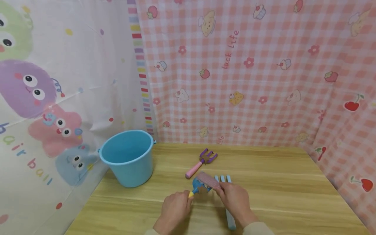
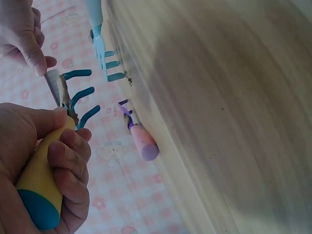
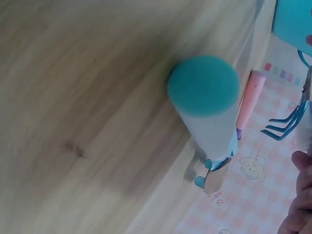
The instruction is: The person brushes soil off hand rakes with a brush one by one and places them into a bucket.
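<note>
My left hand grips the yellow handle of a small toy hand rake with blue tines. A brown smear shows on its head in the left wrist view. My right hand pinches a flat, pinkish-grey textured pad by its edge. The pad lies against the rake's blue head and partly covers it in the head view; its exact kind I cannot tell. Under my right hand a light-blue toy rake rests on the table, partly hidden by that hand.
Beyond my hands, a purple toy rake with a pink handle and brown patches lies on the wooden table. A light-blue bucket stands at the left. Printed cloths hang behind the table and along its sides.
</note>
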`<action>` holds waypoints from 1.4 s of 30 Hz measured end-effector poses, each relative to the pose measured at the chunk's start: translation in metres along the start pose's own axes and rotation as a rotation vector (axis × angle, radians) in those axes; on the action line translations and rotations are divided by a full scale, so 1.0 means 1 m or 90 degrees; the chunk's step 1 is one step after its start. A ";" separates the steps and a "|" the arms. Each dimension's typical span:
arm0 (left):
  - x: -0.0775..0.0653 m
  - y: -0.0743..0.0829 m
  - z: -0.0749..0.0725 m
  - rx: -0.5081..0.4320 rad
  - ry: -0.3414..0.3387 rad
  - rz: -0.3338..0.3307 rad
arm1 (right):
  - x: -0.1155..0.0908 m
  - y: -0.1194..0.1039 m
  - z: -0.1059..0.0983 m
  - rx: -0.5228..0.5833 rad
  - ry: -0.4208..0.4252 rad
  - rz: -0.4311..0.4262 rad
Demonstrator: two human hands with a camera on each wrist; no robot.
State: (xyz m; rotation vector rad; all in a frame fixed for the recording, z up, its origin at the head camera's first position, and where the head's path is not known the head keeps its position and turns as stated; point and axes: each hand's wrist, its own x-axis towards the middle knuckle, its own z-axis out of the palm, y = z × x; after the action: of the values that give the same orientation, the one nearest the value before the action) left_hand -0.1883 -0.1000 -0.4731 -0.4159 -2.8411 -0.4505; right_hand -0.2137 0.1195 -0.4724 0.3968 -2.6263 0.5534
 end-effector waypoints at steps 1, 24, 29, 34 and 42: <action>-0.001 0.000 0.000 0.001 0.002 0.000 | 0.000 0.000 0.000 -0.003 0.000 0.005; 0.001 0.000 0.001 0.020 0.010 -0.002 | -0.006 -0.012 0.003 -0.046 0.031 -0.052; 0.000 0.000 0.002 0.010 -0.003 -0.003 | -0.005 -0.006 0.006 -0.045 0.031 -0.029; -0.001 -0.001 0.005 0.002 -0.007 0.003 | -0.004 0.000 0.007 -0.043 0.017 -0.004; 0.001 -0.003 0.006 0.008 -0.002 -0.006 | -0.004 -0.003 0.003 -0.008 0.048 -0.054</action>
State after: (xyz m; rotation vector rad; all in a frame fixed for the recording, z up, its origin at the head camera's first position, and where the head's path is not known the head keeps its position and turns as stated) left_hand -0.1914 -0.1004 -0.4786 -0.4022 -2.8491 -0.4340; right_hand -0.2103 0.1162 -0.4759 0.4718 -2.5270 0.5140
